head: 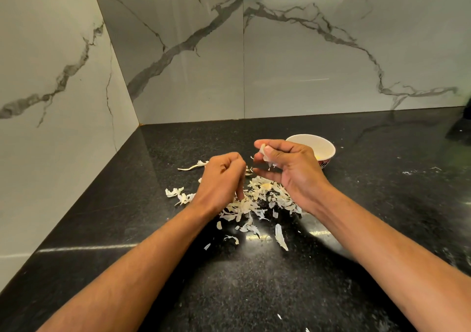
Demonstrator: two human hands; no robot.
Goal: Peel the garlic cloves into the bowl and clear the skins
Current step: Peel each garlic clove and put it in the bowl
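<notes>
Where the black speckled counter [254,293] lies nearest the camera, two bare forearms reach forward over it, and a few loose scraps of garlic skin lie between them, one long white sliver [281,237] among them. Just beyond, a scattered heap of garlic skins [257,199] spreads across the counter under and between the hands, with a yellowish piece showing in its middle and a few stray curls off to the left. The left hand [221,181] hangs over the heap with its fingers curled inward and a fingertip pointing down at the skins; whether it holds anything cannot be told. The right hand [288,166] is raised a little higher, its thumb and fingers pinching a garlic clove [265,153] with papery skin hanging from it. Directly behind that hand stands a small white bowl [323,144] with a red patterned outside and something pale yellow inside. Farther back, the counter meets grey-veined marble walls [305,59] in a corner.
</notes>
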